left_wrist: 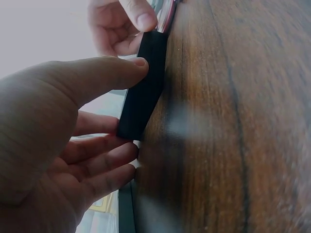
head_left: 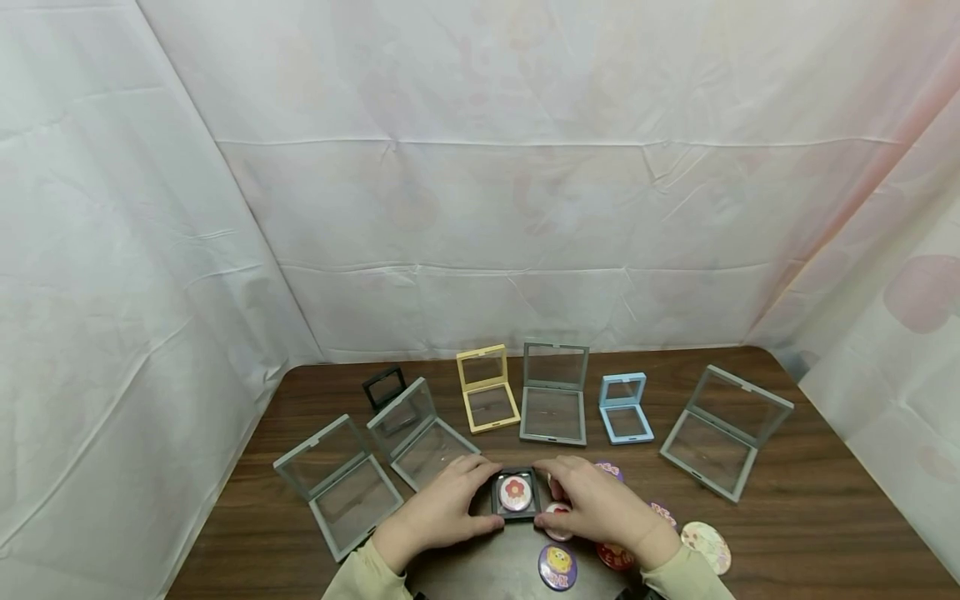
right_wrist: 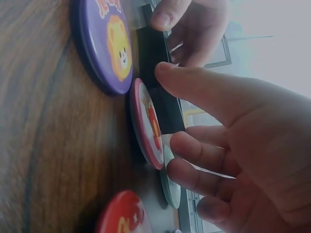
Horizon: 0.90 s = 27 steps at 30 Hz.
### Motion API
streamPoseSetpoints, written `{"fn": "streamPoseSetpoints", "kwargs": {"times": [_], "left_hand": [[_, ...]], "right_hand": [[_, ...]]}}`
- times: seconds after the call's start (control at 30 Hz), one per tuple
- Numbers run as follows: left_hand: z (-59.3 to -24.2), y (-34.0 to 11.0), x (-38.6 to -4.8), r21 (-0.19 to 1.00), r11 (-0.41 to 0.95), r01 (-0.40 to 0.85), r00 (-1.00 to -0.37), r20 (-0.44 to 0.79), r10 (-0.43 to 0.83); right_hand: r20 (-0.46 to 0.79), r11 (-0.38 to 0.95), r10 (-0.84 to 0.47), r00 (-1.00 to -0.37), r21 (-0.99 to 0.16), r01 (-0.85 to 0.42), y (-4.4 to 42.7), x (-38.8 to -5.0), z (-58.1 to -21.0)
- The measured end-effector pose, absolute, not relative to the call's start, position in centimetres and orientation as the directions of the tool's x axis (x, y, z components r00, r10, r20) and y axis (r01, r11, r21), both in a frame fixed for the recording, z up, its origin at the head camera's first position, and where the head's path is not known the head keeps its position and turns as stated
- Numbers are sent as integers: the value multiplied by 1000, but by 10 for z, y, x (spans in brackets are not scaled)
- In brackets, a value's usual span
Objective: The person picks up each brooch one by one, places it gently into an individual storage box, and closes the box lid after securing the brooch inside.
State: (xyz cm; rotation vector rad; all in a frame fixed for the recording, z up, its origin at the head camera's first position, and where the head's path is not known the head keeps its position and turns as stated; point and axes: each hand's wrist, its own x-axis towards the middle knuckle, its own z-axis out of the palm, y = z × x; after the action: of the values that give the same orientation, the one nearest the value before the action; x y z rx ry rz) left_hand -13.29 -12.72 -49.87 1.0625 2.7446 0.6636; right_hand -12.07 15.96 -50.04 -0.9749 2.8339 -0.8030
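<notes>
A small black square display frame (head_left: 517, 517) lies on the table, with a round badge (head_left: 515, 493) bearing a red flower in its middle. My left hand (head_left: 448, 504) grips the frame's left side, thumb at the near edge and fingers at the far corner. On the frame's right side my right hand (head_left: 603, 507) holds on in the same way. In the left wrist view the black frame (left_wrist: 143, 87) shows edge-on between thumb and fingers. Beside my right hand, a pink-rimmed badge (right_wrist: 146, 124) lies close against the frame. Whether the frame's lid is fully closed I cannot tell.
Open grey frames (head_left: 553, 442) stand to the left, back and right, along with a yellow frame (head_left: 491, 386), a blue frame (head_left: 628, 425) and another black frame (head_left: 384, 386). Several badges lie around my right forearm, including a purple one (head_left: 558, 567) and a cream one (head_left: 707, 547).
</notes>
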Motion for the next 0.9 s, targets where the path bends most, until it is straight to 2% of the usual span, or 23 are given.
{"fn": "streamPoseSetpoints", "kwargs": {"times": [0.5,0.9], "left_hand": [[-503,-125,-133,440,686,580,-785,76,615],[-507,-126,-134,420,687,594,-786,120,606]], "right_hand": [[134,675,-577,-805,-477,-563,156,-121,-504],[149,648,-590,-794,-498,-576,163,-123,-503]]}}
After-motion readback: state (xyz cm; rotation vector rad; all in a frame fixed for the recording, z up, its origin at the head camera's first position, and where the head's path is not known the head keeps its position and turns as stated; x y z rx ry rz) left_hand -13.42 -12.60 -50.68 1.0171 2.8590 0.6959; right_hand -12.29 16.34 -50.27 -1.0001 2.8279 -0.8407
